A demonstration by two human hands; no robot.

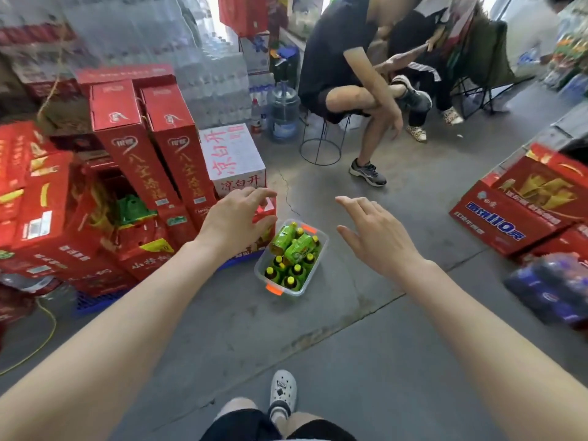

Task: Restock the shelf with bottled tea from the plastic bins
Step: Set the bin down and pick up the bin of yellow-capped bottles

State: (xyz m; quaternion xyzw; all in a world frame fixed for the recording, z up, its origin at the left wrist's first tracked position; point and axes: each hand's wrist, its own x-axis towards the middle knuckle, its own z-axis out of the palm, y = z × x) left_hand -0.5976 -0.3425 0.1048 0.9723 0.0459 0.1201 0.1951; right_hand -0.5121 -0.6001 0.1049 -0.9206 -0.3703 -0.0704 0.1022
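Observation:
A clear plastic bin [298, 289] with orange latches sits on the concrete floor ahead of me. It holds several green bottled teas [294, 249] with yellow caps, some upright and two lying on top. My left hand [237, 222] hovers above and left of the bin, fingers spread and relaxed, holding nothing. To the right of the bin my right hand [377, 235] is stretched out, fingers straight, also holding nothing. Neither hand touches the bin. No shelf is in view.
Red cartons [136, 173] and a white carton [235, 160] are stacked at the left on a blue pallet. More red cartons [525, 202] lie at the right. A person [353, 87] sits on a stool behind the bin, with a water jug [284, 111] beside.

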